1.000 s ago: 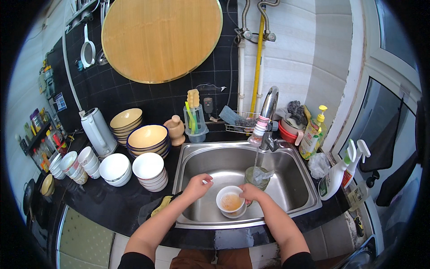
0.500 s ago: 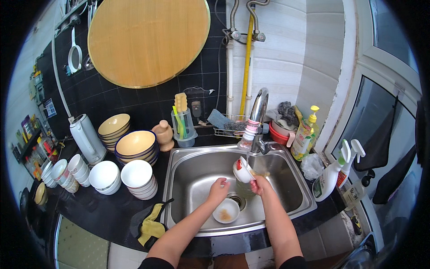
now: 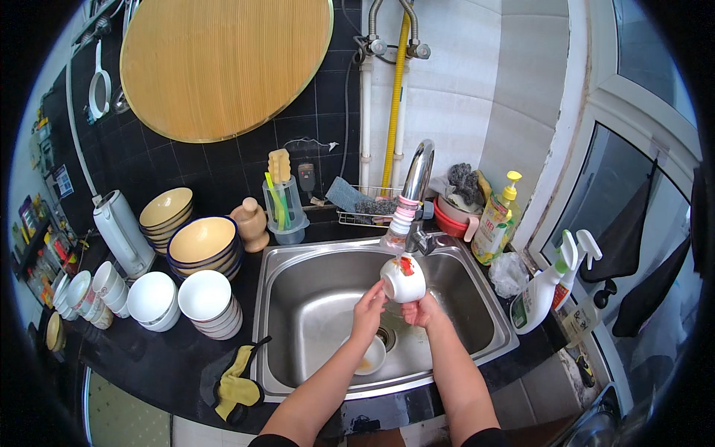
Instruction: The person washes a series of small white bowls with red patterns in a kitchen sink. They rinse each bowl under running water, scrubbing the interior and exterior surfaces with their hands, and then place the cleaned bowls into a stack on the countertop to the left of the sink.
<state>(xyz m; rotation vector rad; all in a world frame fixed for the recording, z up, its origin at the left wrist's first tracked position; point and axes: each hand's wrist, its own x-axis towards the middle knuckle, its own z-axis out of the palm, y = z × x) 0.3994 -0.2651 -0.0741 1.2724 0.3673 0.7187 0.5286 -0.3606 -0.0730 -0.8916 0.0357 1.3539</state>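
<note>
A small white bowl with a red pattern is tilted on its side just under the faucet, above the sink. My right hand grips it from below at the right, fingers curled round its rim. At its left side, my left hand has its fingers closed against the bowl's base. Down on the sink floor near the drain sits another white bowl, with some light brown residue in it; my left forearm hides part of it.
Stacked white bowls and cream bowls stand left of the sink. A yellow-and-black cleaning glove lies by its front left corner. To the right are a yellow-capped soap bottle, a crumpled plastic bag and spray bottles.
The patterned bowl has turned, its outside now facing me, and come slightly nearer. My left hand has risen from open space to touch it. The view has shifted slightly right.
</note>
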